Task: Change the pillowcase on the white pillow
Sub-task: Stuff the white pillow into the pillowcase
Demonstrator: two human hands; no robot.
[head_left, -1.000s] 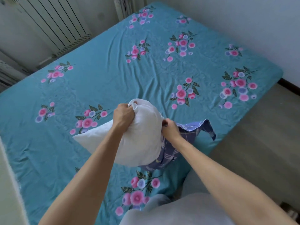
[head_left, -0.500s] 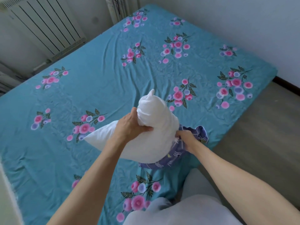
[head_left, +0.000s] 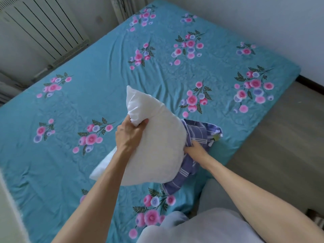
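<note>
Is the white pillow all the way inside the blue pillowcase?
No, most of the pillow sticks out bare, and the pillowcase is bunched at only one end.

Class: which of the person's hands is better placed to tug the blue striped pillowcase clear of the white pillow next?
Probably the right hand: it already grips the bunched blue striped pillowcase at the soft white pillow's lower end. The left hand pinches the pillow's upper part, anchoring it.
</note>
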